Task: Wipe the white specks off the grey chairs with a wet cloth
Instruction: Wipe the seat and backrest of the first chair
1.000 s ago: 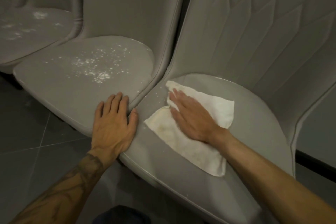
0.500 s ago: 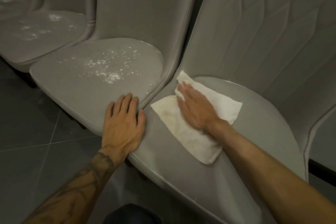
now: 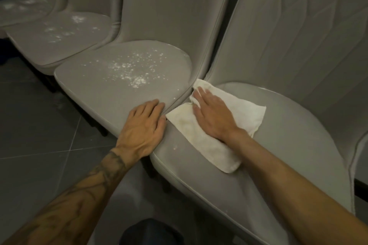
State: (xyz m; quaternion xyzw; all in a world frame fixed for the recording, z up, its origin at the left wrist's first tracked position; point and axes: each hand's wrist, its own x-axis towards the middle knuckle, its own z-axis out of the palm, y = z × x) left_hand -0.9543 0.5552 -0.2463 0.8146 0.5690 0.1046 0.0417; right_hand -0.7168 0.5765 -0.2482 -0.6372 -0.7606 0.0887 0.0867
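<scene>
1. Four grey chairs stand side by side in a row. The right chair (image 3: 298, 125) is the nearest one. Its back is cut off by the top edge, and its right side leaves the picture.
2. The middle chair (image 3: 95, 77) touches it on the left. Its legs are in shadow and hard to make out.
3. The third chair (image 3: 39, 45) and the fourth chair (image 3: 20, 12) stand farther left. Only a part of the fourth seat shows.
4. The dark tiled floor (image 3: 29, 135) fills the near left.
5. The white cloth (image 3: 247, 115) lies flat on the left part of the right chair's seat, with its far corner where the seat meets the back. The middle of it is hidden under the hand and forearm.
6. The right hand (image 3: 213, 117) lies palm down on the cloth, fingers straight and close together, pressing it.
7. The left hand (image 3: 143, 125) rests flat on the near right edge of the middle seat. Its fingers are straight, slightly apart, and hold nothing.
8. The white specks (image 3: 131, 71) are scattered on the middle seat. Fainter patches lie on the two far seats.
9. A dark rounded thing (image 3: 147, 232) is cut off by the bottom edge; I cannot tell what it is.
</scene>
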